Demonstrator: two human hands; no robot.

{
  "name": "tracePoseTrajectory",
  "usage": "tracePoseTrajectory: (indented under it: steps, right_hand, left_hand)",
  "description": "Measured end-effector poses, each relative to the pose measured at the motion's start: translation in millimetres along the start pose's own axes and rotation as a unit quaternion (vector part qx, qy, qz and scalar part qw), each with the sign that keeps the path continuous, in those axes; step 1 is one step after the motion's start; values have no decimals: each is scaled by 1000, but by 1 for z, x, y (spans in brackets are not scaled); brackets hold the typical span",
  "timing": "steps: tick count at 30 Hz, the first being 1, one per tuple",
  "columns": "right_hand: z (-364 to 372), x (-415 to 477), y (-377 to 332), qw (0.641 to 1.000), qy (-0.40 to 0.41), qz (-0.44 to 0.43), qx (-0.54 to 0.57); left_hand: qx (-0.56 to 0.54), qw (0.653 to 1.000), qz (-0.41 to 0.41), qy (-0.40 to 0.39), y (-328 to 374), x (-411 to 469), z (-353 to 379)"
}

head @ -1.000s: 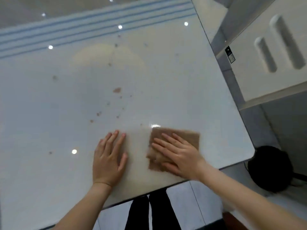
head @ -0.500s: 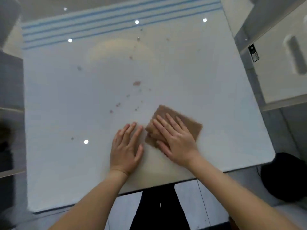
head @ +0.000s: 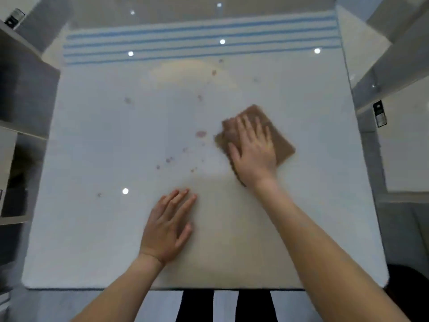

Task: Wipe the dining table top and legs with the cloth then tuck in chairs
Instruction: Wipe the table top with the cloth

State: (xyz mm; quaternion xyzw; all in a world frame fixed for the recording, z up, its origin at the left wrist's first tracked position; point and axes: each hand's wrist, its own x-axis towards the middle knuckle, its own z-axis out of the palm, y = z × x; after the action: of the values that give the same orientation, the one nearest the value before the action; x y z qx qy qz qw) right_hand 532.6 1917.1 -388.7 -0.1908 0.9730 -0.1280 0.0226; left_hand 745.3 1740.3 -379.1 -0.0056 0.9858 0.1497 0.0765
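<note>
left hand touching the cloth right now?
No, the left hand lies flat on the bare table top, apart from the cloth, which sits under the right hand.

Left of the cloth (head: 284, 145), you are getting a wide stretch of flat desk (head: 92, 228) top, carrying only thin stains (head: 200, 134) that are raising nothing in your path. Beyond the cloth, the surface is running open up to the blue stripes (head: 199, 38). Nearer than the cloth, your left hand (head: 167, 228) is lying flat on the desk, blocking a straight sweep back toward you. Far left of the cloth, past the desk edge, shelving (head: 25, 84) is crowding that side.
</note>
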Motion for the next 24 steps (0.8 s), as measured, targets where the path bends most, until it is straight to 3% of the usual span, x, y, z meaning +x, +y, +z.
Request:
tracePoseTrajectory:
  steps: [3, 5, 7, 10, 13, 15, 17, 20, 22, 24]
  right_hand:
    - [-15, -100, 13, 974, -93, -206, 13]
    - [-37, -126, 74, 959, -124, -253, 18]
    - [-55, -98, 140, 974, -108, -198, 16]
    - [-62, 4, 194, 998, -40, -41, -7]
    - [-51, 115, 176, 990, 23, 138, -1]
    - [-39, 155, 130, 981, 18, 191, 4]
    - [-19, 146, 71, 996, 9, 93, 6]
    - [-2, 51, 10, 982, -27, -188, 9]
    - [-10, -27, 18, 924, -105, -368, 11]
    - [-28, -49, 61, 845, -181, -504, 0]
  left_hand:
    - [22, 1000, 16, 3, -1, 2, 0]
    - [28, 999, 21, 9, -1, 3, 3]
    - [26, 999, 14, 19, -1, 3, 6]
    - [26, 999, 12, 35, 0, 2, 7]
    - [31, 998, 18, 44, 0, 2, 6]
    - [28, 998, 16, 45, 0, 2, 7]
    - [22, 999, 14, 39, -1, 2, 7]
    - [19, 999, 17, 34, -2, 1, 7]
    - [14, 999, 13, 30, -2, 1, 6]
    - [13, 999, 8, 37, -1, 2, 4]
